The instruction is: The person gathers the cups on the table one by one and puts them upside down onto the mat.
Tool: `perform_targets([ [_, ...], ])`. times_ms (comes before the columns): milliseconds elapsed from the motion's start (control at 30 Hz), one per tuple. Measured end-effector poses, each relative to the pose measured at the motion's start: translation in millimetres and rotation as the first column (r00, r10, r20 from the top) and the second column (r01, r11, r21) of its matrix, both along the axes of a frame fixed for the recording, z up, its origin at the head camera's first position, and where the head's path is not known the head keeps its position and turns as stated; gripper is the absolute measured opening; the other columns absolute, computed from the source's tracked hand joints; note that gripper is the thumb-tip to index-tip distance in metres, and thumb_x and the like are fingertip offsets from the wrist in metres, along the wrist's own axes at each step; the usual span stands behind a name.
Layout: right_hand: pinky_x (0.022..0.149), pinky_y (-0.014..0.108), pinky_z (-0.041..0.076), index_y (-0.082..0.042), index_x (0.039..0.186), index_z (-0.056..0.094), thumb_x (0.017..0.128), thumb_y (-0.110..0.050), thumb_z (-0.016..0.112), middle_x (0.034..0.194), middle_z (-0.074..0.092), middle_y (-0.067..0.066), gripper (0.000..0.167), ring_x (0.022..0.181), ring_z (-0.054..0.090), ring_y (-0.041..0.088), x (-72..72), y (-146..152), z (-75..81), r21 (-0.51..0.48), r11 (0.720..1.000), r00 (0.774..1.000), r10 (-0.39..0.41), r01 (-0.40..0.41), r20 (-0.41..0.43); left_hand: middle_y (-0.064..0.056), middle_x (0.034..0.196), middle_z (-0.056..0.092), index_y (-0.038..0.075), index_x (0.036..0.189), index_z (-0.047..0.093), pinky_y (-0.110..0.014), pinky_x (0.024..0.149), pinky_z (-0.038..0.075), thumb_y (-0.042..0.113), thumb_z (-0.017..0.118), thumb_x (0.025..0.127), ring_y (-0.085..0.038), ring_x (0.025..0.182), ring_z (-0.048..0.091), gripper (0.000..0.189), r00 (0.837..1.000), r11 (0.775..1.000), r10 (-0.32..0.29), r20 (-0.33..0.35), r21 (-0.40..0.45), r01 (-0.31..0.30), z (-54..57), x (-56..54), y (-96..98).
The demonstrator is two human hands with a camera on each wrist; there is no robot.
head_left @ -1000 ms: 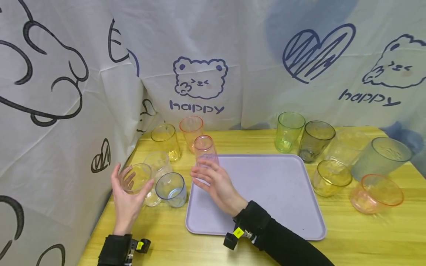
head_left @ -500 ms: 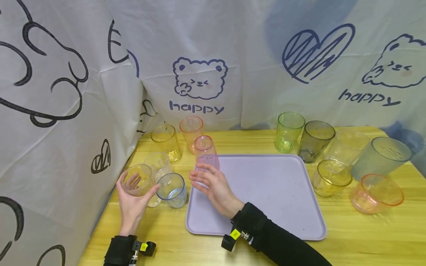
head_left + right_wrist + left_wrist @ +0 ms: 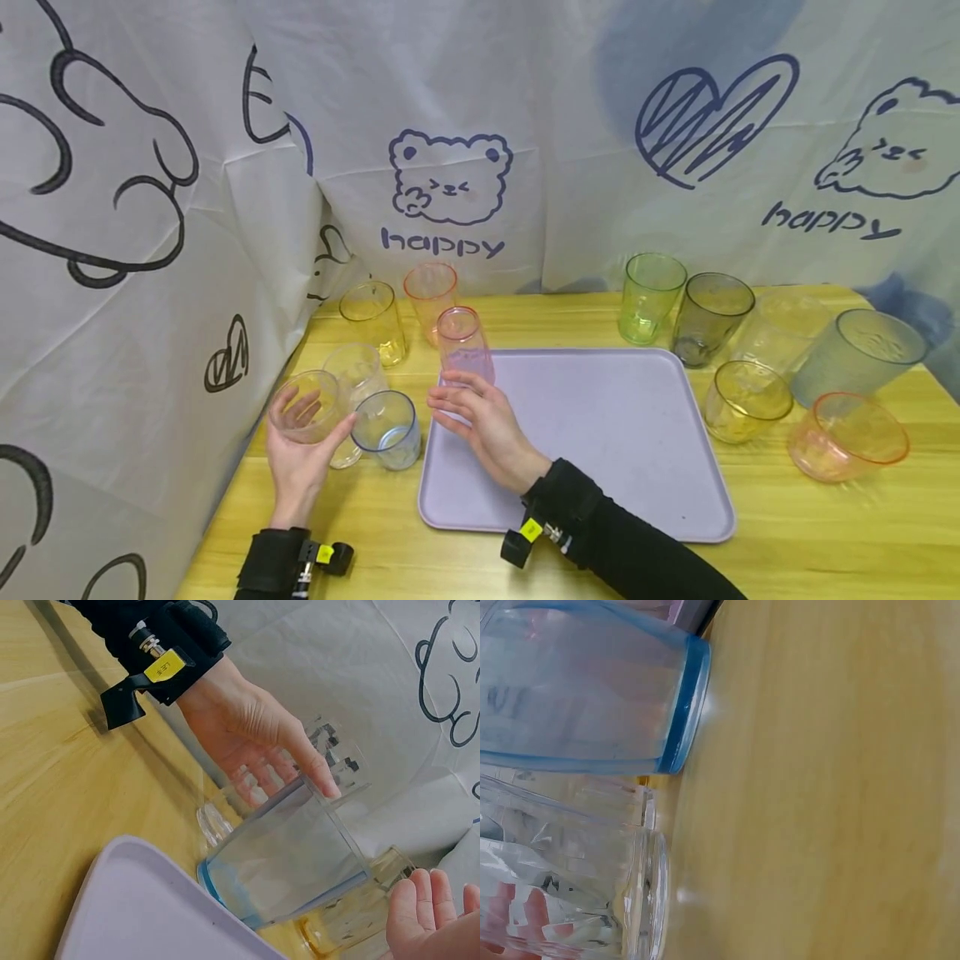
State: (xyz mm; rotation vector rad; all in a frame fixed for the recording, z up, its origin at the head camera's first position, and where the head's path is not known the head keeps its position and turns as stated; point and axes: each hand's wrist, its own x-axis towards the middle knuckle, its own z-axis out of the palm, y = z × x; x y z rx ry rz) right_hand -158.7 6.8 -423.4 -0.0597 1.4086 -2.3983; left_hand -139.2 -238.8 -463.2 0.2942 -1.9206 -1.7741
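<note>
My left hand (image 3: pixel 294 471) wraps a clear cup (image 3: pixel 321 390) at the left, fingers on its far side and thumb reaching right to the rim of a blue-rimmed cup (image 3: pixel 390 429). Through the clear cup (image 3: pixel 562 877), fingers show in the left wrist view; its base is close to the tabletop. Another clear cup (image 3: pixel 360 367) stands just behind. Over the tray's left side, my right hand (image 3: pixel 483 425) holds nothing, its fingers extended in front of a pink cup (image 3: pixel 463 346). In the right wrist view, the blue-based cup (image 3: pixel 277 855) stands between both hands.
A lilac tray (image 3: pixel 600 442) lies mid-table. A yellow cup (image 3: pixel 375 321) and an orange-rimmed cup (image 3: pixel 432 292) stand back left. On the right are several cups, including a green one (image 3: pixel 651 292), a grey one (image 3: pixel 708 312) and a low orange bowl-like one (image 3: pixel 847 442).
My left hand has moved slightly right, its thumb and fingers closing around the clear cup. My right hand has drawn back a little from the pink cup.
</note>
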Motion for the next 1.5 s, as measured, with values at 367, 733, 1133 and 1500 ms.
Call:
perform_targets([
  [367, 0.107, 0.037, 0.052, 0.004, 0.139, 0.047, 0.095, -0.006, 0.049, 0.125, 0.062, 0.016, 0.045, 0.108, 0.065, 0.014, -2.6, 10, 2.1, 0.023, 0.999, 0.999, -0.038, 0.039, -0.019, 0.003, 0.122, 0.062, 0.001, 0.142, 0.043, -0.017, 0.097, 0.045, -0.016, 0.080, 0.070, -0.010, 0.112, 0.057, 0.083, 0.985, 0.989, 0.012, -0.171, -0.141, -0.036, 32.7, 1.0, -3.2],
  [733, 0.105, 0.035, 0.054, 0.004, 0.138, 0.046, 0.098, -0.003, 0.048, 0.113, 0.066, 0.005, 0.040, 0.106, 0.066, 0.012, -6.4, 33, 3.0, 0.068, 0.997, 0.990, -0.035, 0.045, -0.138, 0.000, 0.123, 0.062, 0.003, 0.141, 0.044, -0.020, 0.098, 0.042, -0.020, 0.078, 0.066, -0.012, 0.113, 0.056, 0.085, 0.926, 0.985, -0.109, -0.362, -0.164, 0.052, 88.2, -5.8, 19.3],
  [1133, 0.098, 0.024, 0.056, 0.009, 0.140, 0.043, 0.099, -0.001, 0.049, 0.131, 0.054, 0.034, 0.042, 0.108, 0.065, 0.005, -10.7, 72, 4.1, 0.175, 0.977, 0.939, -0.054, 0.120, -0.338, -0.009, 0.124, 0.064, 0.004, 0.141, 0.046, -0.031, 0.100, 0.047, -0.006, 0.084, 0.068, -0.020, 0.112, 0.061, 0.083, 0.923, 0.943, -0.247, -0.294, -0.295, 0.158, 123.4, -6.4, 75.0],
  [1500, 0.098, 0.024, 0.056, 0.007, 0.136, 0.048, 0.099, -0.001, 0.056, 0.125, 0.060, 0.029, 0.039, 0.109, 0.066, 0.006, -8.8, 109, -2.3, 0.279, 0.937, 0.862, -0.043, 0.210, -0.506, -0.019, 0.127, 0.062, 0.002, 0.140, 0.044, -0.046, 0.103, 0.050, -0.001, 0.086, 0.068, -0.031, 0.118, 0.060, 0.084, 0.867, 0.888, -0.429, -0.254, -0.293, 0.354, 121.2, -15.7, 130.4],
])
